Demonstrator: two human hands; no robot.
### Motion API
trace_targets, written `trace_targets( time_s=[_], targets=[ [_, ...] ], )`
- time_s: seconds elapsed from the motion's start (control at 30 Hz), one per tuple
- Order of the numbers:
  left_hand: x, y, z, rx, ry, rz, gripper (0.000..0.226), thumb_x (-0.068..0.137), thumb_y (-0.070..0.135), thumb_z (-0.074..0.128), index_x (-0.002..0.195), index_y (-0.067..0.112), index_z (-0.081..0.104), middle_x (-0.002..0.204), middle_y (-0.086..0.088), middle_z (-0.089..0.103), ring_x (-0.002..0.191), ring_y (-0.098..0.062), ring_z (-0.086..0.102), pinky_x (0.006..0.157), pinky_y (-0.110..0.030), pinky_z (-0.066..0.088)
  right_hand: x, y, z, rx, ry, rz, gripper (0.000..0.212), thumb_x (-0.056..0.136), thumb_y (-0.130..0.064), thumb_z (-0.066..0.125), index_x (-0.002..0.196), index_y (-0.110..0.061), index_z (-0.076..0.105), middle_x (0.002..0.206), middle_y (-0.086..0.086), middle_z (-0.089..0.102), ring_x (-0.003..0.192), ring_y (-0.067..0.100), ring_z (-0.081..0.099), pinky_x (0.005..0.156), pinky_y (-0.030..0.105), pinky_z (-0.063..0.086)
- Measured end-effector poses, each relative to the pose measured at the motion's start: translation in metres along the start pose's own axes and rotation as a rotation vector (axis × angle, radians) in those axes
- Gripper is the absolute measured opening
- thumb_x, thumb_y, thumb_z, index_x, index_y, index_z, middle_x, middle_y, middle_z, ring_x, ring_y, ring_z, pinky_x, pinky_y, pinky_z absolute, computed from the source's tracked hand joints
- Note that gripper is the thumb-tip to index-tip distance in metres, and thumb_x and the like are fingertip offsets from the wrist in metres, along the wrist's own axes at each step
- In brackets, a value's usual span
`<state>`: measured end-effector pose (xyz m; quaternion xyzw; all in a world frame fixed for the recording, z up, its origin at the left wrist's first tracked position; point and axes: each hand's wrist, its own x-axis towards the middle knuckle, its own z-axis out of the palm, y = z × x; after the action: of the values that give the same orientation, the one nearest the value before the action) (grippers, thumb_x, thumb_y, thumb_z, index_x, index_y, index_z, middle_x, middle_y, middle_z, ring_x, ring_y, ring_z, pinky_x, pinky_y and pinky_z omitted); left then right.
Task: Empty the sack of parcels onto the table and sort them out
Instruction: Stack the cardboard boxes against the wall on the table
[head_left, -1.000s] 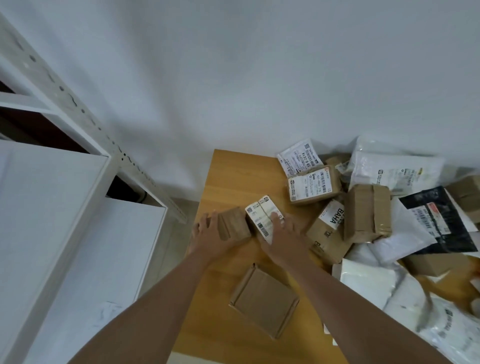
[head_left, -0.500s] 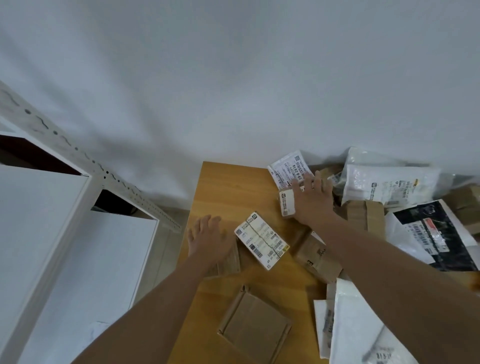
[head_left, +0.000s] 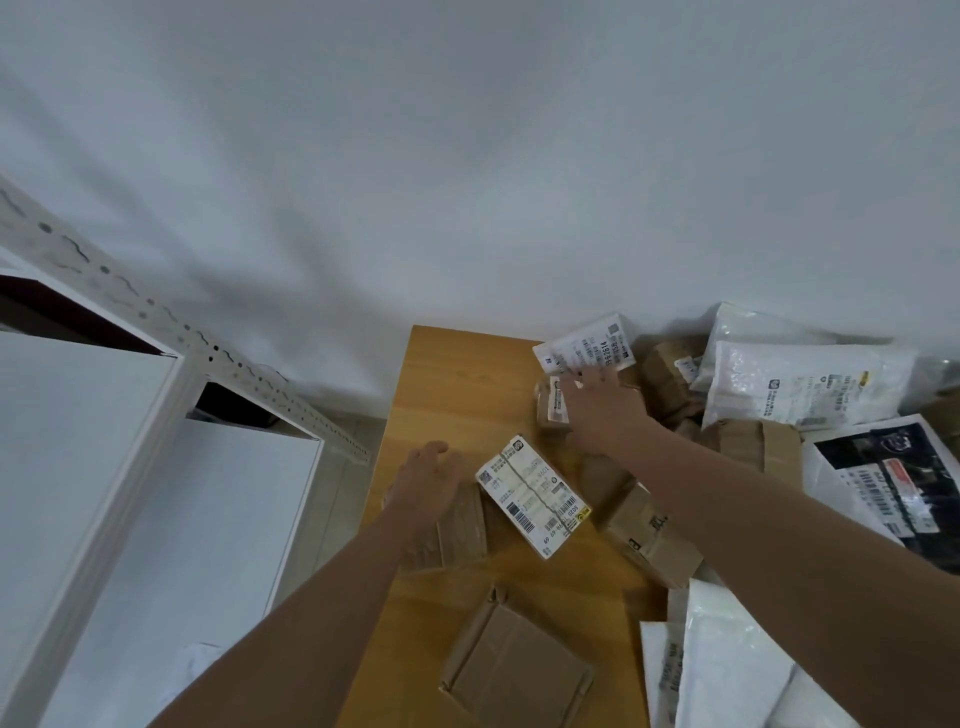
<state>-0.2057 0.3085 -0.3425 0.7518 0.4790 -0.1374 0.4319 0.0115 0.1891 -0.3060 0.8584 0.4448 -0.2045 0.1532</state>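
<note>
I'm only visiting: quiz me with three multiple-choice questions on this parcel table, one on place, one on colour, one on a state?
1. Where does the white-labelled box lie?
A. between the two hands
B. on the shelf
C. on the floor

2. What colour is the table?
A. black
B. light wood
C. blue

3. How is the left hand?
A. clenched in a fist
B. flat on a brown box
C. holding a bag

Answers: 1 A, it sits between the left hand and the right hand; 2 B, bare top shows tan wood; 3 B, fingers lie straight on cardboard.

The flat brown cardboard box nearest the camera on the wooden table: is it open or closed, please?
Closed. The flat brown cardboard box lies flat on the wooden table, its flaps down and nothing inside showing.
</note>
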Motion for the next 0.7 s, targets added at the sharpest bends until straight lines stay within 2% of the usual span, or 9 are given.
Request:
trace_targets(
  time_s=[0.07,0.17,0.23,0.3,0.37,0.43,0.5,0.6,0.7],
  targets=[
    [0.001,-0.001,-0.002,-0.018,0.016,0.006,0.049,0.099,0.047,0.036,0.144,0.025,0.039,0.149,-0.001,0.04,0.131,-0.024,0.043,0.108,-0.046,0.036,0.007,-0.01,0.006,0.116,-0.087,-0.05,0.07,0.09,-0.021,0.062,0.148,-0.026,0.024,0.149,0.015,0.025,0.135,0.039,0.032,0.097,0.048,0.048],
    [0.005,0.001,-0.004,-0.066,0.045,0.024,0.046,0.101,0.038,0.036,0.144,0.022,0.039,0.147,-0.003,0.042,0.129,-0.023,0.043,0.102,-0.038,0.037,0.017,-0.025,0.019,0.258,-0.091,-0.105,0.069,0.091,-0.017,0.056,0.15,-0.026,0.021,0.151,0.014,0.027,0.129,0.038,0.043,0.097,0.05,0.049],
    [0.008,0.005,-0.007,-0.108,0.067,0.045,0.045,0.101,0.035,0.037,0.144,0.021,0.04,0.146,-0.004,0.043,0.127,-0.022,0.044,0.1,-0.036,0.037,0.025,-0.036,0.018,0.348,-0.056,-0.172,0.058,0.093,-0.021,0.056,0.146,-0.022,0.031,0.143,0.012,0.038,0.123,0.033,0.049,0.095,0.045,0.05],
    [0.013,0.012,-0.009,-0.132,0.099,0.058,0.043,0.101,0.032,0.037,0.143,0.022,0.041,0.145,-0.005,0.044,0.121,-0.019,0.046,0.096,-0.033,0.037,0.033,-0.047,0.008,0.54,-0.049,-0.235,0.046,0.095,-0.023,0.055,0.138,-0.018,0.044,0.133,0.007,0.051,0.112,0.024,0.056,0.09,0.037,0.051],
    [0.019,0.019,-0.01,-0.133,0.132,0.066,0.041,0.102,0.03,0.036,0.142,0.025,0.042,0.144,-0.006,0.043,0.12,-0.02,0.046,0.095,-0.034,0.038,0.037,-0.051,0.002,0.662,-0.001,-0.241,0.044,0.097,-0.016,0.049,0.141,-0.015,0.045,0.134,0.004,0.053,0.112,0.02,0.056,0.091,0.035,0.05],
    [0.026,0.025,-0.01,-0.113,0.161,0.085,0.039,0.102,0.028,0.034,0.14,0.028,0.044,0.145,-0.006,0.04,0.125,-0.023,0.044,0.096,-0.035,0.038,0.038,-0.047,0.006,0.62,0.15,-0.147,0.042,0.098,-0.016,0.044,0.14,-0.014,0.046,0.133,0.006,0.053,0.116,0.024,0.054,0.094,0.041,0.05],
    [0.033,0.03,-0.008,-0.092,0.181,0.11,0.038,0.102,0.027,0.033,0.138,0.031,0.046,0.144,-0.004,0.038,0.126,-0.022,0.043,0.097,-0.034,0.038,0.036,-0.039,0.014,0.477,0.191,-0.021,0.039,0.098,-0.021,0.042,0.136,-0.016,0.048,0.133,0.01,0.048,0.121,0.031,0.048,0.097,0.047,0.048],
    [0.041,0.035,-0.003,-0.092,0.172,0.104,0.036,0.101,0.03,0.032,0.134,0.031,0.048,0.136,-0.003,0.04,0.115,-0.021,0.049,0.098,-0.042,0.046,0.037,-0.039,0.027,0.419,-0.029,-0.024,0.04,0.098,-0.028,0.044,0.137,-0.023,0.043,0.141,0.01,0.034,0.125,0.033,0.041,0.098,0.05,0.048],
    [0.05,0.038,0.002,-0.153,0.151,0.086,0.038,0.101,0.034,0.033,0.135,0.028,0.049,0.13,-0.004,0.05,0.104,-0.02,0.058,0.088,-0.042,0.055,0.05,-0.051,0.027,0.509,-0.091,-0.086,0.051,0.097,-0.029,0.046,0.147,-0.027,0.035,0.141,0.009,0.032,0.12,0.027,0.047,0.098,0.045,0.048]
  ],
)
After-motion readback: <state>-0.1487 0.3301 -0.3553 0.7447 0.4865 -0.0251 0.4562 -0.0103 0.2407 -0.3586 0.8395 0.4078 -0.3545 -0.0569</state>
